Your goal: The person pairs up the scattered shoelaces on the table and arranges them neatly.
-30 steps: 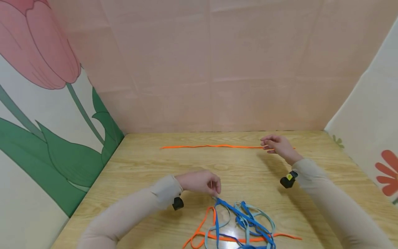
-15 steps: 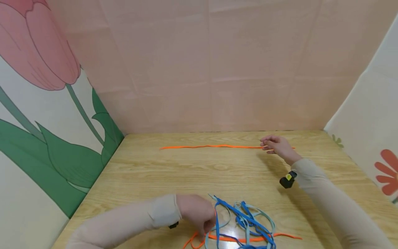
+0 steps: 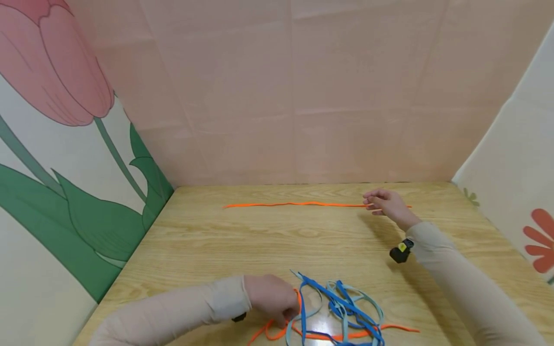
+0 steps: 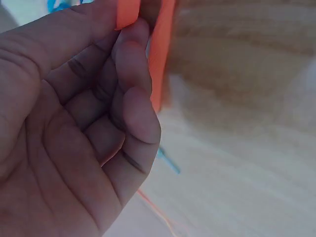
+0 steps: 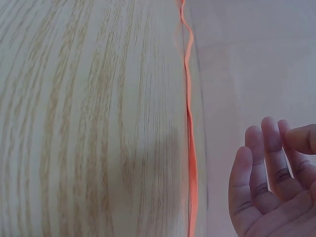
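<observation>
Now pinches flat orange woven lace [image 4: 160, 54] with left hand [image 3: 273, 298] beside tangled blue, pale-green laces [image 3: 342, 301]; holds right hand [image 3: 387, 202] relaxed near straight orange lace [image 3: 311, 203] along far edge of wooden table [image 3: 242, 240], leaving room between.

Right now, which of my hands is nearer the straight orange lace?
Right. The right hand hovers by the straight orange lace, near its right end; the left hand is closer to you, at the tangled laces.

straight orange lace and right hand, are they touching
Apart: the right wrist view shows a gap between the right hand and straight orange lace.
</observation>
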Motion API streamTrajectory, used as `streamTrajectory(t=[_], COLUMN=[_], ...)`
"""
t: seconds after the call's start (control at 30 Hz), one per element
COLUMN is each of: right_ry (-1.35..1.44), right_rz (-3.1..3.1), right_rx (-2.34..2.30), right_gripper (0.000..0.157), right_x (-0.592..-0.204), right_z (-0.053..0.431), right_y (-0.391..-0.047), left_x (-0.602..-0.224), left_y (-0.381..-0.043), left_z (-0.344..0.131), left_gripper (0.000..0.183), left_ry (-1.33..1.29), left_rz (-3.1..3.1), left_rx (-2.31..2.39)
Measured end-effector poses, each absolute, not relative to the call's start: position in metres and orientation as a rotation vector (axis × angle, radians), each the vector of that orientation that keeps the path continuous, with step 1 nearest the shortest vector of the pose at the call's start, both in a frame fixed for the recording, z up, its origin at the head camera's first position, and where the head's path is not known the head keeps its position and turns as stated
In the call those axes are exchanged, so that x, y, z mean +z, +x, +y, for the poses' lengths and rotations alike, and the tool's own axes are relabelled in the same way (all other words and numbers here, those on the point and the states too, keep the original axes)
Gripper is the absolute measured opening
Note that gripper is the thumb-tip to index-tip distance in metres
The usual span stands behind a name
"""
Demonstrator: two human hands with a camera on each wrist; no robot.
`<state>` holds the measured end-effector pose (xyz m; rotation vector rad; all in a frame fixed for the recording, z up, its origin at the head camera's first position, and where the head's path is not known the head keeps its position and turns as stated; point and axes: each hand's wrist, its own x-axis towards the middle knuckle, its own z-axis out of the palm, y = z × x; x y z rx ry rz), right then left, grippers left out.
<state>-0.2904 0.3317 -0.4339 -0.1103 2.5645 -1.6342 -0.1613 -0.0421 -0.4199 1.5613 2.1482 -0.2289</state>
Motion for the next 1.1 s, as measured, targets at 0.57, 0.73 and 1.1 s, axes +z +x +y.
streamTrajectory(t=[0.57, 0.73, 1.1], right_ry=[-0.109, -0.106, -0.102], right_rz=[2.513, 2.521, 2.530], right_rx=[-1.687, -1.668, -1.656], right_gripper=[0.038, 0.036, 0.036], right_x=[-0.435, -0.435, -0.436], right_z=[0.334, 0.335, 0.334], right_y=[-0.292, -0.292, -0.291], left_x=[-0.392, -0.396, -0.410], left_y=[-0.211, -0.220, -0.227], left_z=[-0.055, -0.057, -0.058], left_gripper=[0.002, 0.006, 0.006], left_ry=[1.318, 1.271, 1.192], left_rz=[2.220, 2.287, 2.304], left_rx=[0.317, 0.347, 0.307])
